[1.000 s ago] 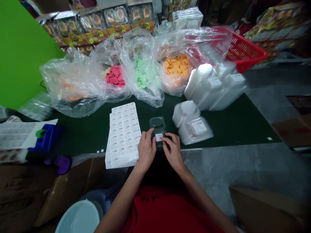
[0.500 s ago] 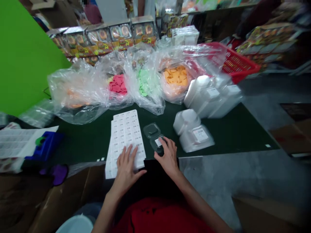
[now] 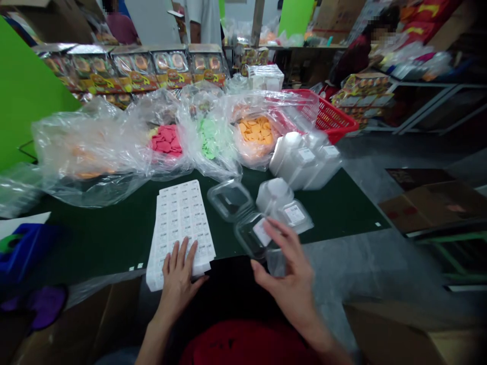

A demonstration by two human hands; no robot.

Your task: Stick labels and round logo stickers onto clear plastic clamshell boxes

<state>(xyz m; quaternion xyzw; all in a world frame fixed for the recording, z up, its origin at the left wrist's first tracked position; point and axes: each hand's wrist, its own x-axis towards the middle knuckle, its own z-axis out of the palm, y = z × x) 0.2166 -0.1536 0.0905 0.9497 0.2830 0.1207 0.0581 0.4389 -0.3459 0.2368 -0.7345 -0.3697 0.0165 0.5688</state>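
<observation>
My left hand (image 3: pixel 178 272) lies flat with spread fingers on the near end of a stack of white label sheets (image 3: pixel 178 215) on the dark green table. My right hand (image 3: pixel 289 276) is raised and grips a clear plastic clamshell box (image 3: pixel 243 215), open on its hinge, by its lower half. A white label (image 3: pixel 262 231) is stuck on that half, just left of my fingertips. The lid half points away from me, toward the bags.
Clear bags of pink pieces (image 3: pixel 166 140), green pieces (image 3: pixel 208 138) and orange pieces (image 3: pixel 256 130) line the table's back. White box stacks (image 3: pixel 304 159) and a small stack (image 3: pixel 285 205) sit right. A red basket (image 3: pixel 330 117), a blue item (image 3: pixel 21 246) and cardboard boxes (image 3: pixel 429 200) surround.
Both hands pressed a label onto the clamshell on the table. My left hand then moved to the label sheets, and my right hand lifted the open clamshell toward me.
</observation>
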